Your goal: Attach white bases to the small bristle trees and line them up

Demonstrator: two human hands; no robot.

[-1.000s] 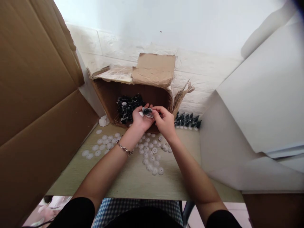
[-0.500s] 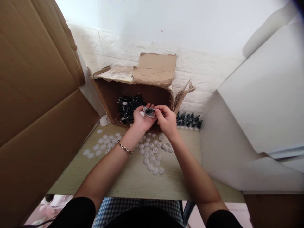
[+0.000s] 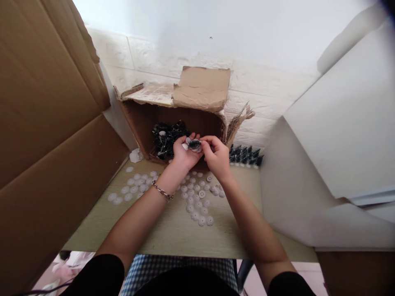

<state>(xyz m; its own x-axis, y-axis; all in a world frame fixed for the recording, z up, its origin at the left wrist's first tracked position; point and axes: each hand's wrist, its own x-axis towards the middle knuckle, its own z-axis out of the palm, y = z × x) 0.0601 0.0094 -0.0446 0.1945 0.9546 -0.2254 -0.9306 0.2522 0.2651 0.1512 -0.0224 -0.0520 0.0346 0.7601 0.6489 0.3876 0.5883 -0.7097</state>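
Cupped palm up in front of the box, my left hand (image 3: 184,155) holds a few white round bases (image 3: 186,145). Over that palm lies a small bottle-brush tree (image 3: 194,144), dark green with pale tips. The thumb and fingers of my right hand (image 3: 217,158) pinch one end of the tree; the exact contact is hidden. Behind my hands, more dark trees (image 3: 168,139) are heaped inside the open cardboard box (image 3: 138,123). Many loose white discs (image 3: 196,197) lie scattered over the table below my wrists.
Rows of small trees on white bases (image 3: 245,156) stand right of the box. A crumpled white piece (image 3: 135,156) lies at the box's left corner. Large cardboard (image 3: 55,164) walls the table (image 3: 173,242) on the left, white sheets (image 3: 333,135) on the right.
Both hands keep nearly the same place and hold. Only a slight shift of the camera view shows.
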